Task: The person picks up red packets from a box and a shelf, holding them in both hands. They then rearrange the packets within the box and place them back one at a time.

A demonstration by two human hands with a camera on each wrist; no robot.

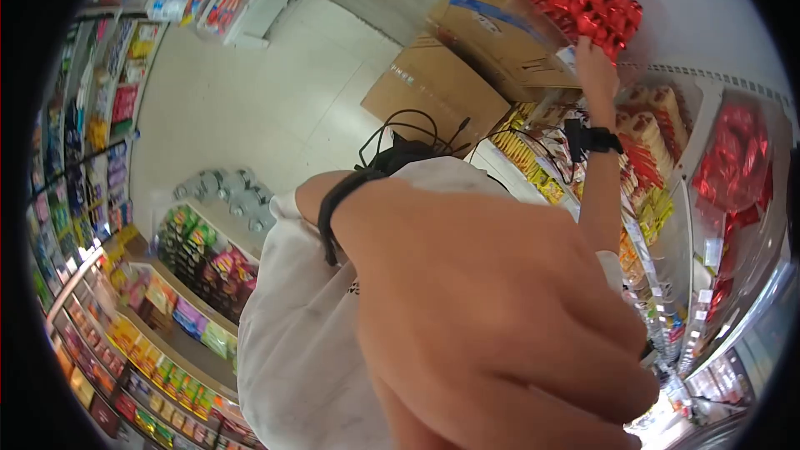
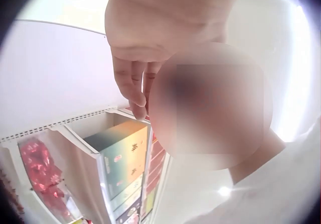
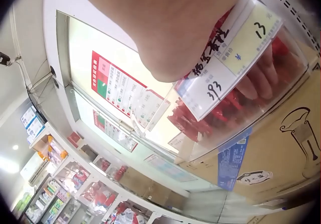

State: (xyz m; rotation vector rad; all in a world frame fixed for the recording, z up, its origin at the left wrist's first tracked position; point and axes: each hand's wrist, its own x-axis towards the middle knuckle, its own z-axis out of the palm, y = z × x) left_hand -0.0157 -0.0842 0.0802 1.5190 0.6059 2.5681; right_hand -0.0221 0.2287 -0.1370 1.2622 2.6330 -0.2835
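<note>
Large in the head view, my left hand [image 1: 500, 300] is raised close to the camera with bent fingers. The left wrist view shows this hand [image 2: 165, 28] beside a blurred face area, fingers loosely bent and no object visible in them. Farther off at upper right, my right hand [image 1: 598, 83] grips the lower edge of a clear pack of shiny red pieces [image 1: 583, 0]. In the right wrist view, the fingers of my right hand [image 3: 175, 28] show through the clear plastic, behind a white and yellow label [image 3: 215, 78] with handwritten marks.
Cardboard boxes [image 1: 437, 87] stand below and left of the red pack. Packaged snacks [image 1: 650, 129] fill the shelf beneath my right arm, and another red bag [image 1: 733, 158] is at the right. Stocked shelves [image 1: 175, 317] line the left side. Black cables [image 1: 408, 129] loop near my waist.
</note>
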